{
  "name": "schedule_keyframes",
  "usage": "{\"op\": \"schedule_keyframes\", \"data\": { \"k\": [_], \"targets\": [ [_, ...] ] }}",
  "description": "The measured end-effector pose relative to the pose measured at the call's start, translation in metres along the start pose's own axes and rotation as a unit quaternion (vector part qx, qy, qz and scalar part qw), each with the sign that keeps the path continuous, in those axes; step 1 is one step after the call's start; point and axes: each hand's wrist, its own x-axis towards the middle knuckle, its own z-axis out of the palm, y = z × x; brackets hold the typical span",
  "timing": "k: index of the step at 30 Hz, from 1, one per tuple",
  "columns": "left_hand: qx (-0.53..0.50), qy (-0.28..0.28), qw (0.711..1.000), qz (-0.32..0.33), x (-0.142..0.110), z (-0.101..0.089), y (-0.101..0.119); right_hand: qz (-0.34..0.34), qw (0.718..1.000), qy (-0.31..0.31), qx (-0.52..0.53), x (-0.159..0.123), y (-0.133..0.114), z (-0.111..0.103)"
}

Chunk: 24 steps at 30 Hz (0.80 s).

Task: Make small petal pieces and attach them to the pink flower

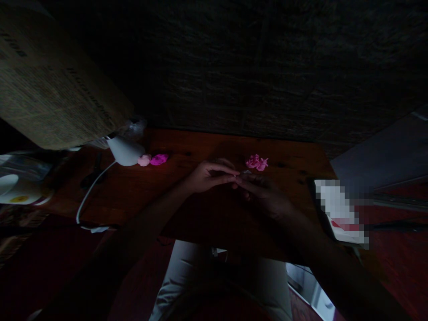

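Note:
My left hand and my right hand meet at their fingertips above the wooden table. Both are closed in a pinch around a tiny pale bit, too small and dark to name. Just past my right fingers lies a small greyish piece. Behind it sits a crumpled pink clay-like cluster. To the left, a magenta lump rests beside a pale pink lump.
A lamp's white base stands at left below a newsprint-patterned shade, with a white cable trailing from it. A dark-edged, blurred-out device lies at the right edge. Dark scissors-like handles are at left. A wall rises behind.

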Motion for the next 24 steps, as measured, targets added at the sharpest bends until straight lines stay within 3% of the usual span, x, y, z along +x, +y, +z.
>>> {"op": "schedule_keyframes", "data": {
  "k": [13,18,24],
  "targets": [
    [0.075,0.023,0.996,0.039,-0.0018,0.0058,-0.0033,0.011,0.997,0.076,0.009,0.0006,0.0011,0.0069],
    [0.108,0.019,0.994,0.026,-0.0039,0.0088,-0.0028,0.036,0.995,0.073,0.053,0.0018,0.0020,0.0080],
    [0.217,0.012,0.976,0.014,-0.0077,0.0092,-0.0092,0.038,0.995,0.069,0.054,0.0009,-0.0012,0.0085]
  ]
}}
